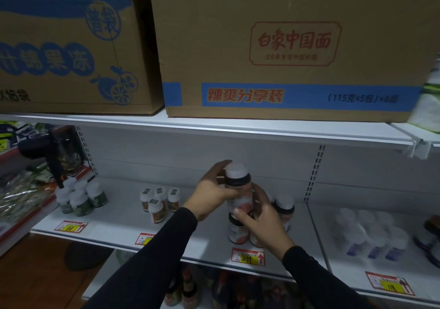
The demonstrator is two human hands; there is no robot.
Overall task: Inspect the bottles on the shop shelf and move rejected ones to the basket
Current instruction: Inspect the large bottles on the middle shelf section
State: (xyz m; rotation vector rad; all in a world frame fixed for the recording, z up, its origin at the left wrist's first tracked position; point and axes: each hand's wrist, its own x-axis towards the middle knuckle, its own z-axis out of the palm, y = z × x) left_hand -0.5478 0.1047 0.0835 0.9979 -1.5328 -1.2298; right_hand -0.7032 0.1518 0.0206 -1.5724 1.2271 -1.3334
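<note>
Two cardboard cartons [281, 46] fill the top of the frame above the white shelf [190, 244]. At centre, the left hand [214, 195] and right hand [259, 220] lift a white-capped bottle [238, 187], fingers [240, 213] curled round its body. Best turned slowly, label facing up, clear of the bottles beneath.

The label of the raised bottle [238, 190] is smeared by motion blur and partly covered by both hands. The white-capped bottles [371, 235] at right are blurred, their print unreadable. The left cardboard box [66, 46] is cut off by the frame's edge.
</note>
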